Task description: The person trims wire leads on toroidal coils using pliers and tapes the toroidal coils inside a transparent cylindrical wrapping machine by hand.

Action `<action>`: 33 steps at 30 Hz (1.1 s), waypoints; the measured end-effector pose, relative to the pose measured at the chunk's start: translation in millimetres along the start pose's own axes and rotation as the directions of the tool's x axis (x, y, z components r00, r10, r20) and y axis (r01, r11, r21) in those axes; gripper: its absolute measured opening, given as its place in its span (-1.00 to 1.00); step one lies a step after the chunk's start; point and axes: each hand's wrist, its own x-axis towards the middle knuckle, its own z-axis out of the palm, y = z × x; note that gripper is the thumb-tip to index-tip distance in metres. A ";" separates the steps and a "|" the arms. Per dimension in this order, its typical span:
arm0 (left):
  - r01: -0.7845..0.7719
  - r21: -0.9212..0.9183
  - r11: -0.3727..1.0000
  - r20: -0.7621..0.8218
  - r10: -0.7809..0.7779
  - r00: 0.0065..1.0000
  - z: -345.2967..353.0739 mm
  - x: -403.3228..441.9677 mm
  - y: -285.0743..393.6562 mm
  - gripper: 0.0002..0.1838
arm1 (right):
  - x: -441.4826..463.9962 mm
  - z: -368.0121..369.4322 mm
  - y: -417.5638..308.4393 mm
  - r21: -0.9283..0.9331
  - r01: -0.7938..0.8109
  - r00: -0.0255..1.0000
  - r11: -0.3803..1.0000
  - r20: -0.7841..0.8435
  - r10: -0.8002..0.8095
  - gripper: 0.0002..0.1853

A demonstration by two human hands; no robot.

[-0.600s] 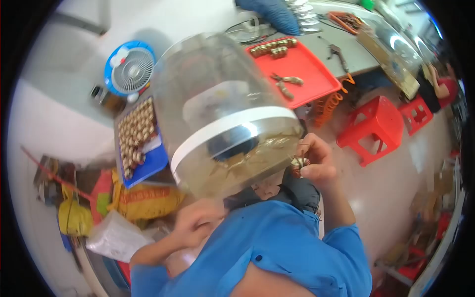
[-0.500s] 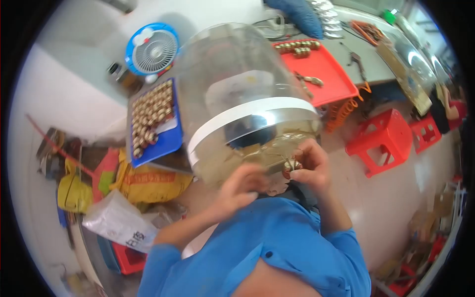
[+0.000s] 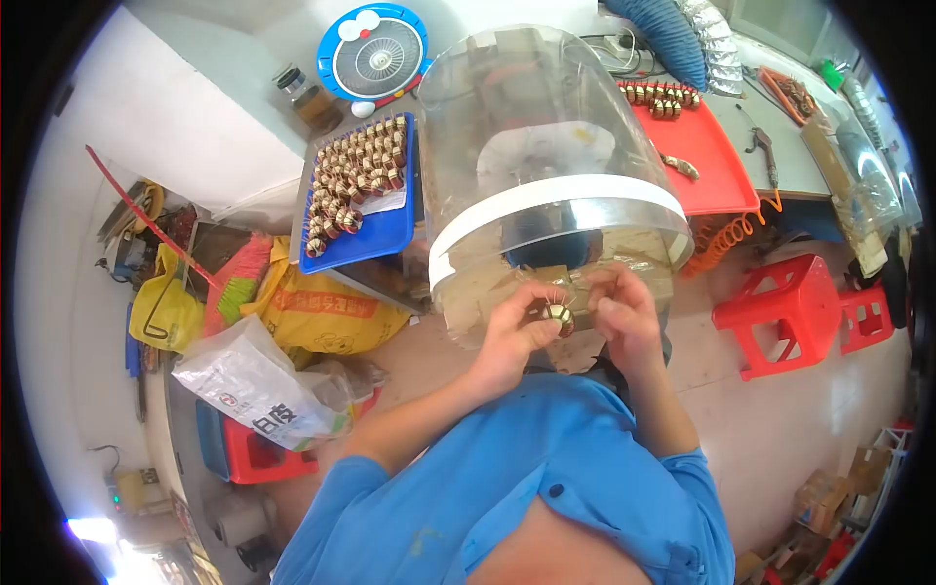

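My left hand (image 3: 512, 336) pinches a small ring-shaped wire coil (image 3: 560, 319) with thin wire leads sticking up, in front of my body. Just to its right, my right hand (image 3: 626, 310) is closed, thumb and fingers pressed together; whatever is between them, if anything, I cannot make out. Both hands are at the open front of a large clear plastic drum-like cover (image 3: 561, 190) with a white rim band. Cardboard covered with tape (image 3: 487, 302) lines its lower part.
To the left, a blue tray (image 3: 375, 249) bears rows of similar coils. More coils and a brownish elongated item lie on a red tray (image 3: 717, 185) at right. A blue fan (image 3: 375, 51) and a jar (image 3: 310, 102) stand behind. Red stools (image 3: 785, 307) and bags (image 3: 336, 312) are on the floor.
The coil has passed from my right hand to my left hand. My left hand has moved right to meet it. The view has shifted, so the surroundings appear further right.
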 end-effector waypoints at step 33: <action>-0.122 0.573 0.810 -0.030 0.169 0.985 -15.2 22.9 3.8 -0.83 | 23.5 20.3 1.9 -0.558 0.249 0.967 0.792 0.181 -0.177 -0.55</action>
